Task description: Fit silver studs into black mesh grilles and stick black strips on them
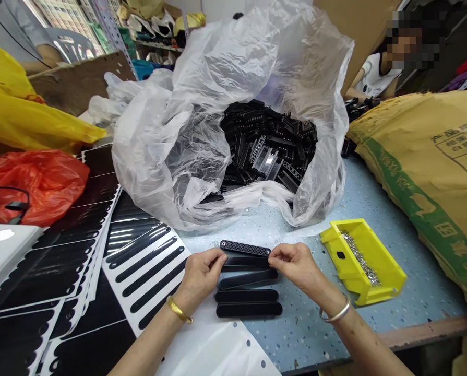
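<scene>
My left hand (202, 270) is closed in a pinch at the left end of a smooth, dark strip (246, 264). At its other end, my right hand (296, 265) pinches with thumb and forefinger. Just beyond it lies a black bar with a lattice face (246, 248) and a small metal dot at each end; the right fingertips come very close to this bar. Nearer to me, several smooth black bars with rounded ends (249, 309) lie in a rough column. Whether the strip is separate from a bar beneath it I cannot tell.
A clear plastic bag (147, 172) full of black lattice parts (268, 146) stands behind. On the right are a yellow bin (340, 279) of small metal pieces and a large sack (424, 172). Sheets of black adhesive strips (151, 266) lie left. Another person (378, 73) sits at back right.
</scene>
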The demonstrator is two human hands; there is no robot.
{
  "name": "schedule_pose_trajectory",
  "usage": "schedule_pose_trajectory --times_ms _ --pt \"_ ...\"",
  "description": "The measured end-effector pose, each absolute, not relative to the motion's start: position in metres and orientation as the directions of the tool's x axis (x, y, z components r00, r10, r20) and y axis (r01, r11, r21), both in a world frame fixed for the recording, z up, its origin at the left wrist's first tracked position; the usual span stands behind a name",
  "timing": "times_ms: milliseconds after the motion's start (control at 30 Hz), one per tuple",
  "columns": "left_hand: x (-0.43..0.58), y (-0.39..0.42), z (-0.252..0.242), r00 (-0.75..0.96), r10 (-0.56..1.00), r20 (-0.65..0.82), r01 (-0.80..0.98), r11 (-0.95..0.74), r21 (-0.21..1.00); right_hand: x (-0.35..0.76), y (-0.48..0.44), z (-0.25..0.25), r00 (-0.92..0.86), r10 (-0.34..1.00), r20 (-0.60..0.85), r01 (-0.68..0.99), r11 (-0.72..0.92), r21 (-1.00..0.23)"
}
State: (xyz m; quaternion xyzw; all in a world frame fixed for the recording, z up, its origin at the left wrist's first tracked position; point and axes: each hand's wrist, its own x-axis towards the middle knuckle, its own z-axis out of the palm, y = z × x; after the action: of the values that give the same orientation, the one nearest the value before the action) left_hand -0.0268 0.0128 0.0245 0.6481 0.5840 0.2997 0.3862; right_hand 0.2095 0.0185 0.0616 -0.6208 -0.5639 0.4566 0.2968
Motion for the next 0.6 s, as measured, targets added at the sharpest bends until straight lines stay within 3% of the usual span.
schedule_pose_trajectory --times_ms 233,400,600 --pt "-0.0278 0.0131 0.0215 0.145 0.989 -0.035 0.539 -0.049 0.841 0.2109 0.0159 0.0643 -0.034 0.931 -0.362 0.176 -0.351 -0.920" --pt "-0.0282 0.0141 0.0221 0.141 0.989 -0.040 0.564 -0.046 0.825 0.2063 0.0153 0.0662 0.014 0.941 -0.338 0.179 -0.335 -0.925" --pt "-0.0280 0.0140 0.0215 0.142 0.990 -0.021 0.569 -0.064 0.820 0.2052 0.0133 0.0707 0.013 0.957 -0.288 0.319 -0.277 -0.906"
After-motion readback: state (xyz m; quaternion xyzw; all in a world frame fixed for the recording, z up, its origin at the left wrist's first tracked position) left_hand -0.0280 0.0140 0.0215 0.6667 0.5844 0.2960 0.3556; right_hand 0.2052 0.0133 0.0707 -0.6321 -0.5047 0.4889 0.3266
